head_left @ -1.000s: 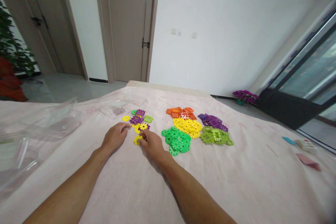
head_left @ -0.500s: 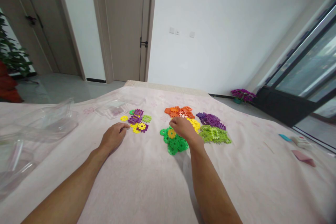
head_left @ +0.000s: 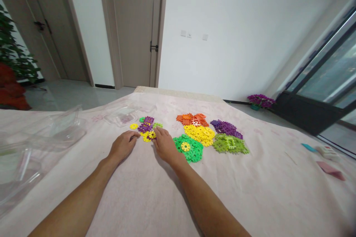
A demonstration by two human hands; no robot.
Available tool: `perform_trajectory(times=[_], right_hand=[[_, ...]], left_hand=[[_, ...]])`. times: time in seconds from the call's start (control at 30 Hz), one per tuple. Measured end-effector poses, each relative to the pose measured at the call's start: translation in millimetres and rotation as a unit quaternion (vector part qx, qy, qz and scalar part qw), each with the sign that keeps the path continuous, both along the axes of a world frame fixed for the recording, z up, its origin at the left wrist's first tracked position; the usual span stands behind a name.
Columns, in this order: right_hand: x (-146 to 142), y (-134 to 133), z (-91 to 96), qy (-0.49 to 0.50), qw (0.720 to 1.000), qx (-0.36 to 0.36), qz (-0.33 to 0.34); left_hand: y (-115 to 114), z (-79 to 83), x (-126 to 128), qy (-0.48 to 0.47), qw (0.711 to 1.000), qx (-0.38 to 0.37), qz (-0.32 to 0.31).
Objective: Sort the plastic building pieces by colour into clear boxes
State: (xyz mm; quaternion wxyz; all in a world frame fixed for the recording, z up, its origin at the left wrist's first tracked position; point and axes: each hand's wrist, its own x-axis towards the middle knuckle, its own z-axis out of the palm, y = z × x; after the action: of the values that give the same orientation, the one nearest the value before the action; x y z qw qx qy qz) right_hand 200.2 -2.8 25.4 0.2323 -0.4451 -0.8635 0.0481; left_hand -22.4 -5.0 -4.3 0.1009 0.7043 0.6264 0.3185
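Flat, notched plastic connector pieces lie in a small mixed pile, with purple pieces [head_left: 146, 127], yellow pieces [head_left: 146, 137], and a green one behind. My left hand [head_left: 124, 146] rests at the pile's left front, its fingers loosely bent, thumb apart, no piece visible in it. On the right side of the same pile is my right hand [head_left: 166, 145], fingers stretched forward and down against the pieces. It partly hides a light green piece [head_left: 158, 125] and the yellow ones. A single yellow flower-shaped disc [head_left: 134, 126] lies left of the pile.
Colour-sorted heaps lie to the right: orange [head_left: 191, 119], yellow [head_left: 200, 134], green [head_left: 194, 152], purple [head_left: 226, 127] and light green [head_left: 229, 143]. Clear plastic boxes [head_left: 62, 126] stand at left. A pink cloth [head_left: 330, 170] and a small white box [head_left: 328, 152] lie far right.
My right hand has moved left from above the green and yellow heaps to the small mixed pile. The yellow heap is uncovered. My left hand has stayed nearly in place.
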Motion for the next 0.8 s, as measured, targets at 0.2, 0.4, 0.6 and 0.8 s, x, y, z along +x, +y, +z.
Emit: perform_trajectory(times=[0.2,0.4,0.6,0.8], right_hand=[[-8,0,-2.1,-0.023,0.999,-0.008,0.041],[50,5,66.1,-0.045,0.983,-0.163,-0.073],[108,1,84.4,-0.164,0.939,-0.211,-0.215],[108,1,69.1,-0.198,0.927,-0.216,-0.235]], left_hand=[[0,-0.9,0,-0.006,1.000,0.000,0.001],[0,-1.9,-1,-0.007,1.000,-0.005,0.007],[1,-3.9,-2,0.004,1.000,-0.008,0.007],[1,-3.9,-3,0.002,1.000,0.000,0.000]])
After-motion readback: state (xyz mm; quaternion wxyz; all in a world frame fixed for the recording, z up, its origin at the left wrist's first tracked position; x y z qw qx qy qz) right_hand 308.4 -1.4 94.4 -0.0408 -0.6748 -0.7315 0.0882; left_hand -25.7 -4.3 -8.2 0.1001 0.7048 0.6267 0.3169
